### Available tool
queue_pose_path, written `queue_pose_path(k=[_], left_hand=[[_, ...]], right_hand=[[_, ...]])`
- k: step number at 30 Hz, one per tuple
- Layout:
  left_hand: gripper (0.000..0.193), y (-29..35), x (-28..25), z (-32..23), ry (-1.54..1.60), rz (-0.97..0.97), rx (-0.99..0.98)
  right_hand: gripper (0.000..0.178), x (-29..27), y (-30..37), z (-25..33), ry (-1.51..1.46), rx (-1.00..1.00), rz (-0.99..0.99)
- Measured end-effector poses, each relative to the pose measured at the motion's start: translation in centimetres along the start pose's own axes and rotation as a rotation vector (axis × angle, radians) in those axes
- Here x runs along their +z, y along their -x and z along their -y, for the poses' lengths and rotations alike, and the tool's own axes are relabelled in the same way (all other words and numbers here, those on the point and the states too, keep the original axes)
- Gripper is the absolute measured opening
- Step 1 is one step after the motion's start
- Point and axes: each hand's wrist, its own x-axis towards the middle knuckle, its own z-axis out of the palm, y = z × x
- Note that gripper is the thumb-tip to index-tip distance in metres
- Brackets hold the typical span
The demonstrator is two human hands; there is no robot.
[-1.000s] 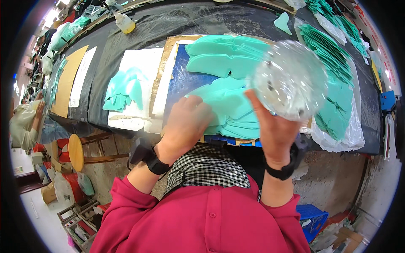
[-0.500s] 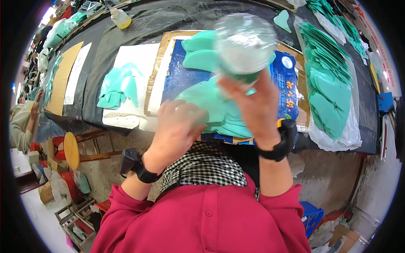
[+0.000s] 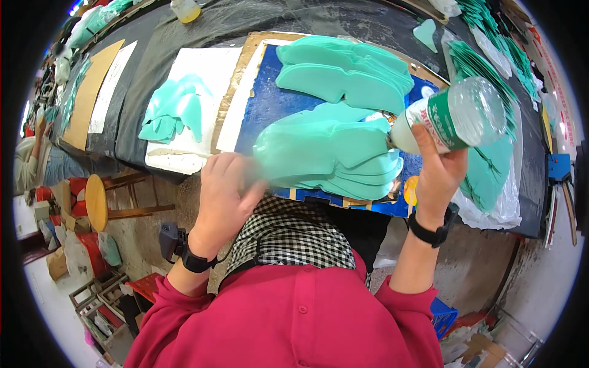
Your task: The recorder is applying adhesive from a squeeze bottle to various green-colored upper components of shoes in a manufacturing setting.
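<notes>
My right hand [image 3: 443, 175] grips a clear plastic bottle [image 3: 453, 116] with a green and white label. The bottle is tipped on its side, its neck end toward the left and whitish liquid inside that end. Below and left of the neck lies a fanned stack of green, curved flat sheet pieces [image 3: 334, 147]. My left hand [image 3: 224, 184] is at the near-left edge of this stack, thumb apart from the fingers. Its fingertips are smeared by motion, so whether they grip a piece is unclear. Behind lies another overlapping row of green pieces [image 3: 346, 67].
Both rows rest on a blue printed board [image 3: 261, 104]. On the left, more green pieces [image 3: 178, 110] lie on a white board [image 3: 208, 67]. At right, a large green pile [image 3: 488, 178] sits on clear plastic. A small bottle with yellow liquid [image 3: 185, 10] stands far back.
The bottle has swung from above the green pieces to the right and nearer, and now lies tilted sideways in my right hand. My left hand has shifted slightly left, off the stack's middle.
</notes>
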Motion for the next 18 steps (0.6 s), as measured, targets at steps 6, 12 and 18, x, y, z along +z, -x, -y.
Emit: queue_pose_path(k=[6, 12, 18], left_hand=[[0.023, 0.0, 0.8, 1.2, 0.019, -0.072, 0.084], [0.015, -0.8, 0.6, 1.5, 0.009, -0.152, 0.169], [0.014, 0.6, 0.5, 3.0, 0.025, -0.079, 0.084]], right_hand=[[0.047, 4.9, 5.1, 3.2, -0.146, 0.102, 0.25], [0.035, 6.9, 2.8, 3.6, 0.021, 0.122, 0.265], [0.051, 12.9, 3.7, 4.2, -0.066, -0.088, 0.655]])
